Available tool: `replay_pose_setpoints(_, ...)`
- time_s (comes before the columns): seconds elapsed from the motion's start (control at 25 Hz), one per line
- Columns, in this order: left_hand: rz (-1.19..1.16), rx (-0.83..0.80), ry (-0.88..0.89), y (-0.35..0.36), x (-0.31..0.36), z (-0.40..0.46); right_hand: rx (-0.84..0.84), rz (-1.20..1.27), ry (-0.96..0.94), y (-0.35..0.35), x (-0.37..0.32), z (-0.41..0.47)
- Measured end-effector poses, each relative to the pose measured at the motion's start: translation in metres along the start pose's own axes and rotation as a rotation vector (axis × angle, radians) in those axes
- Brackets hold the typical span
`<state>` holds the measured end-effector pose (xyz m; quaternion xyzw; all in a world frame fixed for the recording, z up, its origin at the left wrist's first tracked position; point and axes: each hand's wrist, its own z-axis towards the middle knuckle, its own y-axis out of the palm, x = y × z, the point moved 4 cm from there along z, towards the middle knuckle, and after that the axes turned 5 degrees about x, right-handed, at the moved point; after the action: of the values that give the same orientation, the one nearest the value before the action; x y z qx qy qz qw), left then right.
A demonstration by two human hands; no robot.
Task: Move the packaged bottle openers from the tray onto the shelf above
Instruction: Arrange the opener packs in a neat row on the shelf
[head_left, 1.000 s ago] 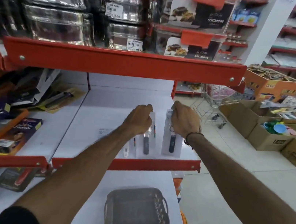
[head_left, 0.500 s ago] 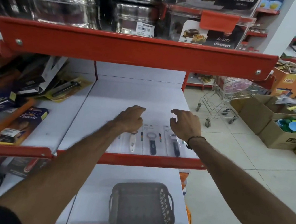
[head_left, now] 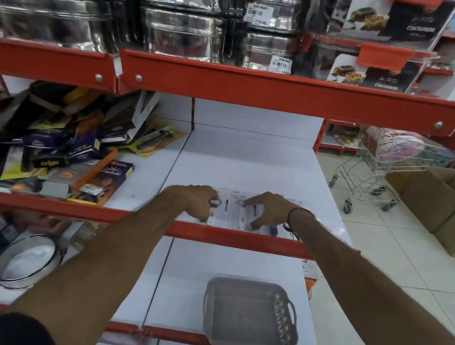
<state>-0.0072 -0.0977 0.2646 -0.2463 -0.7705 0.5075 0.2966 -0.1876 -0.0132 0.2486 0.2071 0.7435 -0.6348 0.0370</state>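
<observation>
Several packaged bottle openers point(head_left: 222, 207) lie flat in a row near the front edge of the white shelf point(head_left: 251, 164). My left hand point(head_left: 197, 201) rests on the left-most packs, fingers curled down on a white-handled opener. My right hand point(head_left: 266, 210) is spread over the right packs, fingertips touching the cards, and a blue-handled opener point(head_left: 273, 230) shows under it. The grey plastic tray point(head_left: 251, 313) stands on the shelf below, with no packs in it.
Boxed goods point(head_left: 80, 162) are piled on the left half of the same shelf. Steel tins point(head_left: 183, 27) fill the shelf above behind a red lip point(head_left: 276, 91). A round sieve point(head_left: 26, 263) lies lower left. A shopping trolley point(head_left: 382, 172) and cardboard boxes point(head_left: 437, 200) stand on the aisle floor to the right.
Both hands came down from holding packs upright to pressing them flat on the shelf, and have drawn toward its front edge. The camera moved closer.
</observation>
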Motion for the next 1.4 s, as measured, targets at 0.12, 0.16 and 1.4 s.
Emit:
replay_pose_setpoints(0.12,-0.022,-0.009,0.024,0.003,-0.002,-0.001,0.004,-0.030,-0.007,0.000,-0.004,0.002)
replay_pose_setpoints(0.16,-0.022,-0.012,0.026,0.003,-0.003,-0.001,-0.002,-0.034,-0.012,0.000,-0.006,0.003)
replay_pose_setpoints(1.4,0.249,-0.029,-0.064,-0.003,0.040,0.012,-0.067,-0.058,0.053,-0.019,0.037,-0.030)
